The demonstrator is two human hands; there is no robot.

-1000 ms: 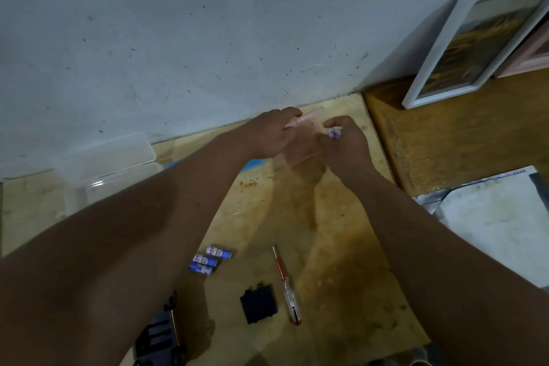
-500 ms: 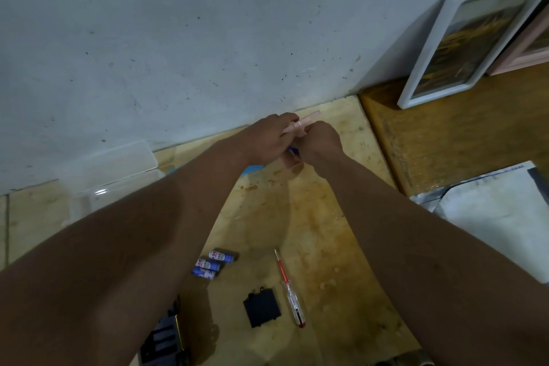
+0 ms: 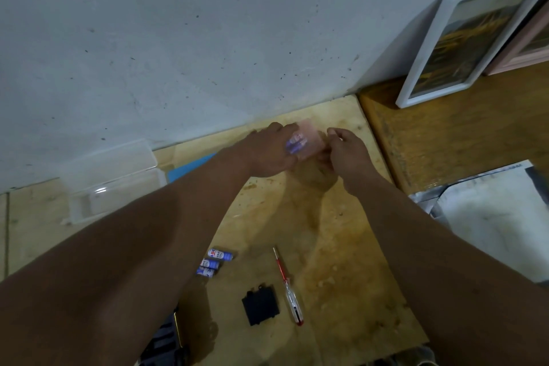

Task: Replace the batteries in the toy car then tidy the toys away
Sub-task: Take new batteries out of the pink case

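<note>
step: unpacking new batts | L hand (image 3: 267,151) holds pack (image 3: 300,142), R hand (image 3: 341,151) pinches its edge | next: pull cell free

A white-framed picture (image 3: 463,41) leans on the wall (image 3: 178,38) beside a pink frame (image 3: 531,41).

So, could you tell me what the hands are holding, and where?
The left hand grips batteries at their near ends; the right hand pinches the pinkish wrapper's right edge.

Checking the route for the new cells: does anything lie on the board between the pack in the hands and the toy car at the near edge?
Yes: three loose blue-and-white batteries lie on the wooden board, between the pink battery pack and the black toy car.
</note>
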